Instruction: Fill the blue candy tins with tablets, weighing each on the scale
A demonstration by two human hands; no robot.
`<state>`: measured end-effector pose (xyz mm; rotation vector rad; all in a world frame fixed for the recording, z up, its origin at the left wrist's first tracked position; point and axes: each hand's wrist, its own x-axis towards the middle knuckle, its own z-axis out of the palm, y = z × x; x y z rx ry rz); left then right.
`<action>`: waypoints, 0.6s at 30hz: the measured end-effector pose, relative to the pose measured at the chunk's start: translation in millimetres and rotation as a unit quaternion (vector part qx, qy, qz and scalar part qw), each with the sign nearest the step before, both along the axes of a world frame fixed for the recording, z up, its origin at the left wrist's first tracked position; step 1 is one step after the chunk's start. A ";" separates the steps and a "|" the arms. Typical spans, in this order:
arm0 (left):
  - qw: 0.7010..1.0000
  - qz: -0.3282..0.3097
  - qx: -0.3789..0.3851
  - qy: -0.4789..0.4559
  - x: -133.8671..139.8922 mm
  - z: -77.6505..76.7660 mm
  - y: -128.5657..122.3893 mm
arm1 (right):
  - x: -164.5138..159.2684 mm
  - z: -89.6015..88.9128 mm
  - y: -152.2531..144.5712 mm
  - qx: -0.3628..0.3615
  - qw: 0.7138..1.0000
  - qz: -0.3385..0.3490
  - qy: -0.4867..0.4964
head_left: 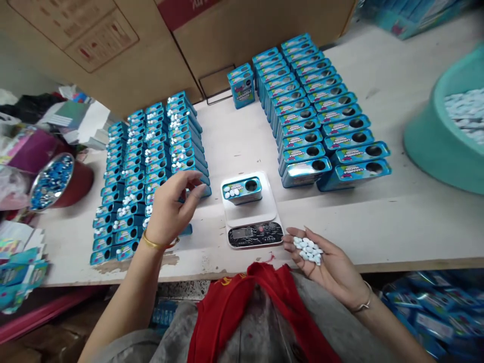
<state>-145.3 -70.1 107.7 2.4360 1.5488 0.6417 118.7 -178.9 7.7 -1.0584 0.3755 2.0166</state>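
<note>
My left hand (172, 204) is above the front of the left-hand rows of blue tins (155, 159), its fingers bent and the thumb apart from the forefinger. No object shows between them, though the tins behind partly hide the fingertips' surroundings. My right hand (325, 264) lies palm up and cupped near the table's front edge, holding a small heap of pale oval candies (308, 249). Between both hands sits a white kitchen scale (249, 217), its display reading about 0.0. One blue tin (242, 189) stands on it, with a round dark opening and several candies on its top.
Rows of blue tins (313, 111) with round openings stand at the back right, and a smaller group (242, 85) beside them. A turquoise tub (434, 131) of candies is far right. Cardboard boxes (245, 40) line the back. A dark red bucket (81, 179) holds shiny blue pieces.
</note>
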 end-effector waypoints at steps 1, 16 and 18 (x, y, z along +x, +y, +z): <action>1.000 0.002 -0.009 0.000 -3.8 -4.0 -2.7 | -0.5 0.7 1.0 -0.004 1.000 -0.001 -0.002; 0.989 -0.095 0.062 0.099 2.2 -39.3 -22.7 | -8.2 1.8 4.6 -0.001 1.000 -0.002 -0.003; 0.987 -0.095 0.064 0.115 5.9 -42.5 -26.0 | -9.6 1.5 5.6 0.003 1.000 0.001 0.002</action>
